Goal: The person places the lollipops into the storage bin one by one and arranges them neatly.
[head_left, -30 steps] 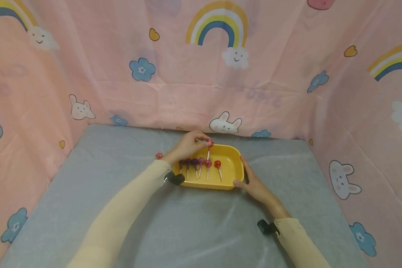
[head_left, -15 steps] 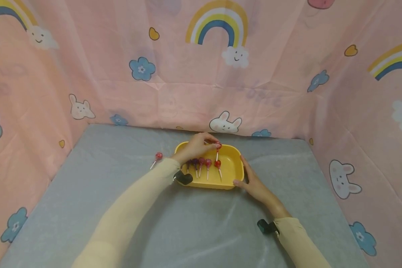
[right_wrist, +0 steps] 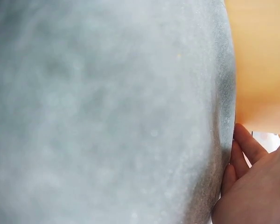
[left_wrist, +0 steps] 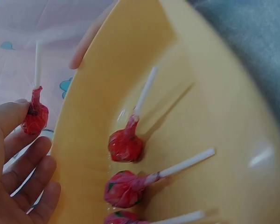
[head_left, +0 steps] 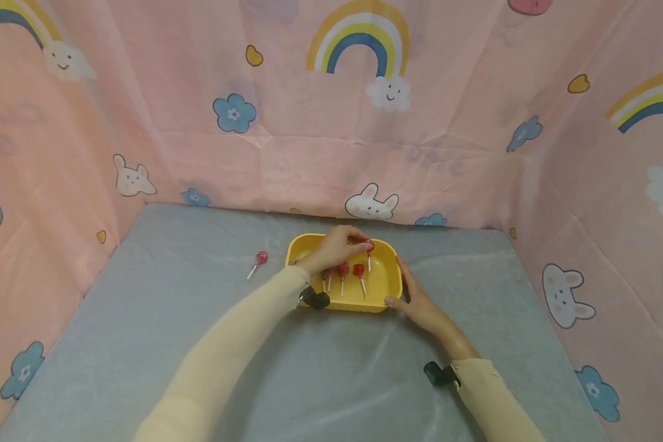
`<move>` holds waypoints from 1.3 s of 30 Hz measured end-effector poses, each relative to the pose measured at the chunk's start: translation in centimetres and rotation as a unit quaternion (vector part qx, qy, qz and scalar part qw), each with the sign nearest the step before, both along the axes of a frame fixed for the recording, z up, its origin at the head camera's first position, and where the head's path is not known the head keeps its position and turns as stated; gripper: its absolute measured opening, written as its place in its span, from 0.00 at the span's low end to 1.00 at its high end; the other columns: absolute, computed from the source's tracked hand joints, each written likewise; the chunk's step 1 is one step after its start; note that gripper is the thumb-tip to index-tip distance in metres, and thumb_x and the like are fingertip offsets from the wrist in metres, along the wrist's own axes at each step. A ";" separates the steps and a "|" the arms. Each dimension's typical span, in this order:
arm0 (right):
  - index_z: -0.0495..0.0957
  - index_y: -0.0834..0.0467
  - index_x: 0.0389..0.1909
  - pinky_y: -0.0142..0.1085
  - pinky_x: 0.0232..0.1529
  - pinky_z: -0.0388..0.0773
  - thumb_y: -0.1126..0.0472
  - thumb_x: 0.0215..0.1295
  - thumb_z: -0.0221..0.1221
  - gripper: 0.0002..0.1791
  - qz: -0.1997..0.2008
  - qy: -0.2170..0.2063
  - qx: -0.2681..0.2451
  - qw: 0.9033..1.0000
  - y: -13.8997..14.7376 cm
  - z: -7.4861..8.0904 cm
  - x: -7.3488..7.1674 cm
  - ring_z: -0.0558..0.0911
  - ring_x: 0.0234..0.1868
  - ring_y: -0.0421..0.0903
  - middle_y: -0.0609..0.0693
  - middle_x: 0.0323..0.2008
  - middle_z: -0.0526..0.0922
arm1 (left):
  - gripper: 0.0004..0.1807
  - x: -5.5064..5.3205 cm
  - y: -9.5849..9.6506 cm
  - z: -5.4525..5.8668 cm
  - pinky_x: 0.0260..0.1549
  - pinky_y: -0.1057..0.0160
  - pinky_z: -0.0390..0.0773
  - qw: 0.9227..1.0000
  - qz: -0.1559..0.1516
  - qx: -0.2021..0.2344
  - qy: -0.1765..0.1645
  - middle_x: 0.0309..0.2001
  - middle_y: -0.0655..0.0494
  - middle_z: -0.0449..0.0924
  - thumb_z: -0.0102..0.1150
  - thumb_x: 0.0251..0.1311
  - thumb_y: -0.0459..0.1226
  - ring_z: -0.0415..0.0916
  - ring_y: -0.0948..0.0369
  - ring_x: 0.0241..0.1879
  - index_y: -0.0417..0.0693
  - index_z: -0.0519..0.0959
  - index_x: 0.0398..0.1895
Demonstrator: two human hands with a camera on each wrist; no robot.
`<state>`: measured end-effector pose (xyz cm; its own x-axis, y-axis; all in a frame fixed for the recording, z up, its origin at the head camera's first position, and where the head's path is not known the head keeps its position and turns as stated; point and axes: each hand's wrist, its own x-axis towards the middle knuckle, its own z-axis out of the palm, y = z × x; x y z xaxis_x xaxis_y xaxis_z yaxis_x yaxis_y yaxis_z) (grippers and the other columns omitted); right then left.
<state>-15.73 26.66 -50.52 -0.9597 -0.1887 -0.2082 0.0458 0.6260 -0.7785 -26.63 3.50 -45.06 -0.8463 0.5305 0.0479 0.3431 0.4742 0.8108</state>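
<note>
My left hand [head_left: 337, 247] pinches a red-wrapped lollipop [left_wrist: 36, 119] by its head between thumb and finger. In the left wrist view its white stick points up, beside the wall of a yellow plastic box [head_left: 387, 282]. In the head view this lollipop is over the box's back right part. Along the box floor lie several wrapped lollipops in a row, the rightmost a red lollipop [head_left: 359, 270]; my left hand and wrist hide some at the left. At the box's right end my right hand [head_left: 420, 307] holds on, thumb at the front corner and fingers along the side.
Left of the box, another red lollipop [head_left: 262, 258] lies on the grey cloth-covered table [head_left: 331, 374]. A pink printed curtain [head_left: 287, 166] rises behind the table and at both sides. Dark wrist cameras sit on both wrists.
My left hand has moved right across the box with the red lollipop and come slightly lower. The lollipop on the table has come fully into view. My right hand and the box have stayed put.
</note>
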 end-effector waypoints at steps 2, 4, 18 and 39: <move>0.28 0.32 0.77 0.66 0.75 0.44 0.40 0.66 0.60 0.55 0.000 0.000 0.000 1.000 0.0 0.0 0.0 0.42 0.81 0.59 0.50 0.82 0.35 | 0.16 0.2 0.2 -0.2 0.53 0.66 0.79 1.000 0.009 0.000 -0.003 0.48 0.58 0.86 0.61 0.66 0.49 0.77 0.64 0.45 0.52 0.84 0.50; 0.28 0.33 0.77 0.66 0.75 0.44 0.41 0.66 0.60 0.55 0.002 0.001 0.002 1.000 0.1 0.0 0.1 0.42 0.81 0.60 0.51 0.82 0.35 | 0.17 0.4 0.4 -0.5 0.42 0.65 0.83 1.000 0.018 0.003 -0.014 0.49 0.58 0.85 0.61 0.65 0.50 0.78 0.63 0.35 0.52 0.84 0.50; 0.28 0.31 0.77 0.67 0.74 0.45 0.42 0.66 0.61 0.54 0.004 0.007 0.005 1.000 0.0 0.1 0.2 0.43 0.81 0.60 0.51 0.82 0.36 | 0.14 1.1 1.2 -2.0 0.46 0.69 0.82 1.000 0.027 -0.008 -0.012 0.45 0.59 0.86 0.62 0.65 0.49 0.79 0.64 0.41 0.53 0.85 0.47; 0.28 0.33 0.78 0.67 0.75 0.43 0.43 0.67 0.60 0.54 0.006 0.011 -0.001 1.000 0.2 -0.2 0.1 0.43 0.80 0.61 0.53 0.81 0.36 | 0.12 1.4 1.7 -2.8 0.25 0.72 0.78 0.999 0.014 -0.031 -0.030 0.29 0.58 0.83 0.61 0.66 0.46 0.77 0.65 0.25 0.50 0.85 0.43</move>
<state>-15.68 26.88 -50.73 -0.9617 -0.2004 -0.1870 0.0218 0.6241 -0.7810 -25.19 5.17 -47.90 -0.8612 0.5069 -0.0367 0.2799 0.5334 0.7982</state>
